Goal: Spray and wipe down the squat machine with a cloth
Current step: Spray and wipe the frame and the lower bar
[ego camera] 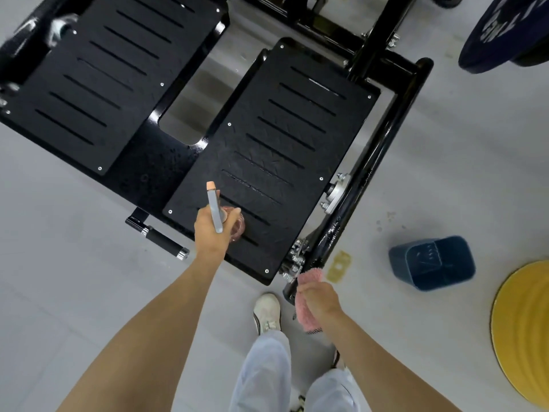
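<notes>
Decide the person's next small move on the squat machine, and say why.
Probably squeeze the spray bottle in the left hand: its nozzle points over the near footplate, while the right hand holds the pink cloth off the plate, beside the frame.

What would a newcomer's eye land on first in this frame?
The squat machine fills the upper half with two black slotted foot plates. Over the near end of the right plate, the left hand grips a spray bottle, while the right hand holds a pink cloth at the frame's near corner. A blue bin sits on the floor to the right.
</notes>
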